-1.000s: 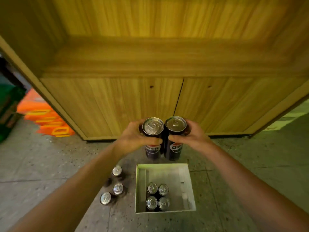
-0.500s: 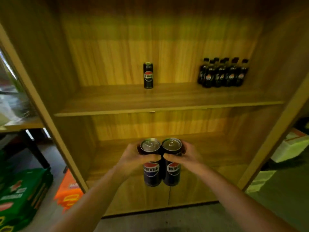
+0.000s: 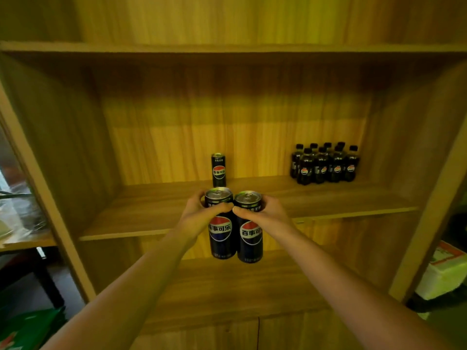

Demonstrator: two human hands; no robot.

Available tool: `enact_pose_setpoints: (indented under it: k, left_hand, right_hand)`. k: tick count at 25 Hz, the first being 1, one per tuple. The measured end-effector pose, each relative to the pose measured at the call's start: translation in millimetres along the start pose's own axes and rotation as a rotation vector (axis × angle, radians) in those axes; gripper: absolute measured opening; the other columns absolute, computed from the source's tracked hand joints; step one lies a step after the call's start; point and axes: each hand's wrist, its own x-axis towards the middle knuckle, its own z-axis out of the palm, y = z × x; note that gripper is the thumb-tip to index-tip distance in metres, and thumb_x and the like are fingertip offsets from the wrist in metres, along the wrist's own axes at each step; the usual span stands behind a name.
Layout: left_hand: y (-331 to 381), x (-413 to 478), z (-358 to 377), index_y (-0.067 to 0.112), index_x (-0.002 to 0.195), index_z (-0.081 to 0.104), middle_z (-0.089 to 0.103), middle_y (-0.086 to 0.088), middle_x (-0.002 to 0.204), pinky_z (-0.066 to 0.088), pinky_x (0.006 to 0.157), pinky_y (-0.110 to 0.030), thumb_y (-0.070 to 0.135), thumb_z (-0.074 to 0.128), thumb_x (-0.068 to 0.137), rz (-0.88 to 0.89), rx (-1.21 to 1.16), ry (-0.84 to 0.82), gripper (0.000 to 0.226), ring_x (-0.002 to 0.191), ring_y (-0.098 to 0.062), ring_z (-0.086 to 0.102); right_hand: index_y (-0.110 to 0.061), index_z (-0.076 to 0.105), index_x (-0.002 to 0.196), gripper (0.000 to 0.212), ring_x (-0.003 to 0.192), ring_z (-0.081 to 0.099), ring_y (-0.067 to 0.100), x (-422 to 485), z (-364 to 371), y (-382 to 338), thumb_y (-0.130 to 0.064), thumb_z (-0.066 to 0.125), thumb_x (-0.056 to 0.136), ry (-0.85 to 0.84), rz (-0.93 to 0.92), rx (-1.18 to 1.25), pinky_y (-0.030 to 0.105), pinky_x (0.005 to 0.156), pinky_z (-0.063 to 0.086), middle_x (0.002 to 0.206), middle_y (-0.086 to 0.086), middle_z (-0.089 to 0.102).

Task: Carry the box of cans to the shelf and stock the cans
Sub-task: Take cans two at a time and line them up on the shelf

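cans (image 3: pixel 235 228), side by side, now raised to shelf (image 3: pixel 156 213) level.

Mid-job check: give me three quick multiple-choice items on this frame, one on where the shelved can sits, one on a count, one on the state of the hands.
1. The lone can on the shelf stands:
A. left of the bottles
B. right of the bottles
C. on top of them

2. Cans held right now:
A. one
B. two
C. four

3. The hands are:
A. both empty
B. each closed on a can
C. sharing one can

Key: 1 A, the lone can stands upright on the shelf, well left of the bottles. 2 B, left can and right can. 3 B, left hand and right hand each wrap one.
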Motion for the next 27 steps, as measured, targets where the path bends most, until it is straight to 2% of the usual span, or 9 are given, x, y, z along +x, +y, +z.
enact_pose_setpoints:
  k: [2, 5, 8, 11, 15, 20, 23, 25, 27]
  left_hand:
    - [-5, 21, 9, 0.009, 0.13, 0.042, 0.055, 0.009, 0.086, 0.043, 0.07, -0.022, 0.006, 0.068, 0.078, -0.012, -0.031, 0.052, 0.058, 0.07, 0.001, 0.048]
    - [-15, 57, 15, 0.017, 0.111, 0.049, 0.058, 0.01, 0.089, 0.041, 0.061, -0.017, 0.005, 0.07, 0.076, 0.016, -0.034, 0.096, 0.042, 0.081, -0.005, 0.056]
    - [-23, 98, 14, 0.011, 0.116, 0.053, 0.058, 0.01, 0.085, 0.042, 0.061, -0.016, 0.008, 0.073, 0.074, 0.032, -0.011, 0.15, 0.046, 0.078, -0.006, 0.057]
    - [-32, 145, 11, 0.008, 0.117, 0.055, 0.061, -0.001, 0.098, 0.045, 0.063, -0.017, 0.009, 0.076, 0.071, 0.054, 0.022, 0.177, 0.05, 0.093, -0.019, 0.06]
    - [-46, 197, 6, 0.008, 0.118, 0.052, 0.058, -0.001, 0.102, 0.045, 0.062, -0.018, 0.008, 0.078, 0.069, 0.066, 0.042, 0.201, 0.055, 0.094, -0.019, 0.057]
    - [-73, 232, 2, 0.009, 0.12, 0.052, 0.062, -0.007, 0.114, 0.049, 0.086, -0.035, 0.013, 0.08, 0.066, 0.037, 0.063, 0.171, 0.061, 0.101, -0.022, 0.059]
    - [-85, 239, 5, 0.01, 0.118, 0.053, 0.06, 0.0, 0.103, 0.047, 0.085, -0.034, 0.012, 0.08, 0.067, 0.037, 0.049, 0.157, 0.058, 0.098, -0.018, 0.056]
    - [-88, 241, 8, 0.012, 0.117, 0.053, 0.059, 0.006, 0.097, 0.047, 0.083, -0.033, 0.013, 0.079, 0.068, 0.047, 0.027, 0.147, 0.056, 0.097, -0.016, 0.056]
    - [-90, 243, 10, 0.017, 0.113, 0.052, 0.058, 0.015, 0.091, 0.046, 0.082, -0.032, 0.014, 0.079, 0.068, 0.079, 0.02, 0.144, 0.052, 0.098, -0.016, 0.057]
  right_hand:
    - [-0.014, 0.062, 0.109, 0.053, 0.083, 0.06, 0.01, 30, -3, 7, -0.031, 0.081, 0.063, -0.001, -0.004, -0.007, 0.018, 0.064, 0.046, 0.104, 0.001, 0.068]
    - [-0.013, 0.061, 0.108, 0.052, 0.082, 0.06, 0.011, 71, -3, 18, -0.03, 0.081, 0.063, 0.009, -0.002, -0.008, 0.017, 0.063, 0.046, 0.098, 0.0, 0.067]
    - [-0.01, 0.06, 0.11, 0.052, 0.084, 0.061, 0.012, 110, 2, 24, -0.027, 0.081, 0.065, 0.011, -0.015, 0.035, 0.015, 0.062, 0.045, 0.108, 0.005, 0.069]
    - [-0.007, 0.06, 0.111, 0.05, 0.085, 0.058, 0.011, 149, 10, 27, -0.021, 0.079, 0.068, 0.034, -0.048, 0.057, 0.01, 0.059, 0.041, 0.112, 0.009, 0.067]
    - [-0.005, 0.061, 0.108, 0.044, 0.083, 0.059, 0.011, 196, 18, 36, -0.017, 0.078, 0.069, 0.086, -0.053, 0.064, 0.008, 0.056, 0.038, 0.111, 0.013, 0.068]
    - [-0.003, 0.062, 0.108, 0.044, 0.087, 0.057, 0.013, 229, 23, 59, -0.018, 0.078, 0.069, 0.112, -0.042, 0.022, 0.01, 0.059, 0.039, 0.107, 0.013, 0.067]
    - [-0.002, 0.062, 0.105, 0.041, 0.076, 0.056, 0.006, 234, 25, 68, -0.016, 0.078, 0.07, 0.138, -0.072, 0.021, 0.005, 0.052, 0.044, 0.093, 0.004, 0.063]
    - [-0.003, 0.063, 0.101, 0.037, 0.073, 0.059, 0.002, 237, 27, 75, -0.014, 0.078, 0.069, 0.136, -0.109, 0.028, 0.002, 0.054, 0.045, 0.088, 0.002, 0.062]
    - [-0.008, 0.061, 0.1, 0.038, 0.083, 0.064, 0.012, 240, 30, 77, -0.018, 0.079, 0.067, 0.137, -0.124, 0.029, 0.008, 0.059, 0.045, 0.091, 0.003, 0.065]
